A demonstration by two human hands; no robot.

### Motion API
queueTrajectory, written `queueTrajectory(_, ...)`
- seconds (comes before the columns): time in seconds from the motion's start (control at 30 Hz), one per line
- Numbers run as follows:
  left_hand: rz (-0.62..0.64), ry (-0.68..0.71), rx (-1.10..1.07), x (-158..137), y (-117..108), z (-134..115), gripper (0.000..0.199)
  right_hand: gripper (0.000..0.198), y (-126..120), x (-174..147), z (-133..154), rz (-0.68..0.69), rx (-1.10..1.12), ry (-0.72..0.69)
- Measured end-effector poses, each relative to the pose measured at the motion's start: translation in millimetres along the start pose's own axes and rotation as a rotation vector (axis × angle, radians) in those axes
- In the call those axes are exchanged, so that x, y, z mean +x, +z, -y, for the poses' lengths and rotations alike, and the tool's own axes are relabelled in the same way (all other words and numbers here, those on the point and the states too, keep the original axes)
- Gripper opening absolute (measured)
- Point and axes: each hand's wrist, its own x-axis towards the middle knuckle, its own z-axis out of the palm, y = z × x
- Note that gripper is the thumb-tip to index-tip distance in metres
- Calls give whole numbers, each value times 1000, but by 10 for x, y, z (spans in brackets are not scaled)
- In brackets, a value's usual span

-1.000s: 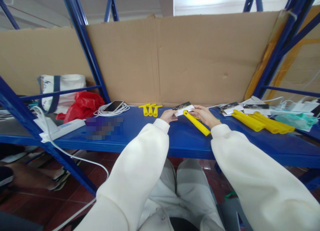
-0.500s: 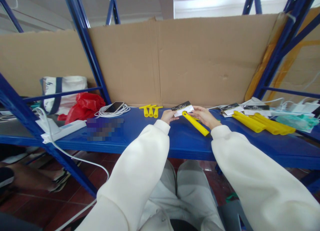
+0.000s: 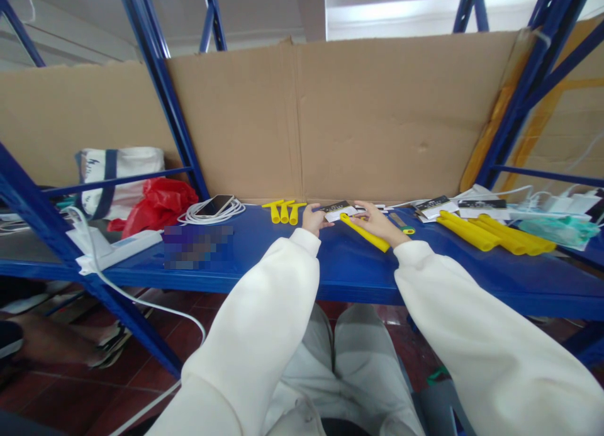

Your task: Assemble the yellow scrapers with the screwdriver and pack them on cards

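Observation:
A black-and-white printed card (image 3: pixel 338 209) is held low over the blue shelf between my two hands. My left hand (image 3: pixel 315 221) is closed on the card's left end, thumb and fingers pinching it. My right hand (image 3: pixel 376 225) is closed at the card's right end, its fingers bent just over a yellow tube (image 3: pixel 368 236). That tube slants from below the card toward the front right; whether the right fingers also press on it I cannot tell. Just right of the right hand lies a flat grey piece with a yellow-green end (image 3: pixel 408 230).
Three small yellow T-shaped pieces (image 3: pixel 284 212) stand left of my hands. Rightward lie several thick yellow tubes (image 3: pixel 469 230) and more printed cards (image 3: pixel 434 207). A phone (image 3: pixel 216 204) on a coiled white cable, a power strip (image 3: pixel 123 247) and a red bag (image 3: pixel 163 200) sit leftward. Cardboard (image 3: pixel 377 115) forms the back.
The card has tipped flatter and shifted slightly left. My right hand has moved a little left and its fingers are now over the tube, uncovering the grey piece beside it.

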Motion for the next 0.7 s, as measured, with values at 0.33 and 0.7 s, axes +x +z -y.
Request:
queueTrajectory(0.33,-7,-28,11,25,2,22,54,20,5,-10,30,188,-126,-143)
queueTrajectory(0.7,18,-47,117,5,-13,3,54,31,17,-6,36,279,-210,-117)
